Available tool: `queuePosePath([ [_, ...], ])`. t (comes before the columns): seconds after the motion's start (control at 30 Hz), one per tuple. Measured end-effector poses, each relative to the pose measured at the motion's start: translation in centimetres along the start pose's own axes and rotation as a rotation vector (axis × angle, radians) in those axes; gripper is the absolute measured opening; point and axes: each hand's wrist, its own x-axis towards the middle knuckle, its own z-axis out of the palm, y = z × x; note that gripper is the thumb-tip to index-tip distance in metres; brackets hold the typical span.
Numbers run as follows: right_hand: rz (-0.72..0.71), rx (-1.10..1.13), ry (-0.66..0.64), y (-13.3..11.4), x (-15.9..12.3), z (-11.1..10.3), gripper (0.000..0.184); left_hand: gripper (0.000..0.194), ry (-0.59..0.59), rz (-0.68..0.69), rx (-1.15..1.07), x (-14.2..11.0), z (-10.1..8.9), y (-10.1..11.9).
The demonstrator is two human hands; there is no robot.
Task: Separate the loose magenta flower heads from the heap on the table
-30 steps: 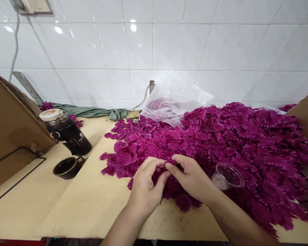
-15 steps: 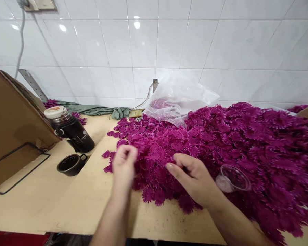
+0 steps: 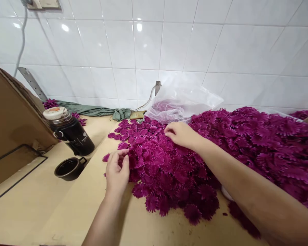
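A large heap of purple artificial flower pieces (image 3: 166, 177) spreads over the table, petals fringed. My left hand (image 3: 117, 171) is at the heap's left edge, palm partly turned up, its fingers loosely bent and the thumb apart from them. Purple petals show right behind its fingertips. Farther back, my right hand (image 3: 182, 135) reaches over the heap in front of the plastic bag. Its thumb and forefinger come together on a small purple flower piece among the flat ones; the fingertips partly hide it. Smaller flat flower discs (image 3: 141, 133) lie left of this hand.
A clear plastic bag (image 3: 184, 99) with purple contents leans by the tiled wall. At left stand a black thermos (image 3: 78, 136), a dark cup (image 3: 68, 169) and a cardboard box (image 3: 12, 126) with a black wire frame (image 3: 17, 181). Green cloth (image 3: 89, 109) lies along the wall.
My right hand has moved back and slightly left to the discs near the bag, its forearm now covering most of the clear plastic cup. My left hand has lowered slightly and its fingers have loosened.
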Motion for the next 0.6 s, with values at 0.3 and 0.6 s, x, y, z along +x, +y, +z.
queuePosePath([
  [0.3,-0.077,-0.216,-0.354,-1.6,7.7,2.8,0.035,0.018,-0.202,0.238,0.1,-1.8,-0.2,-0.2],
  [0.6,0.015,-0.26,-0.225,1.1,7.7,1.2,0.03,0.02,-0.197,0.23,0.054,-1.9,-0.4,0.2],
])
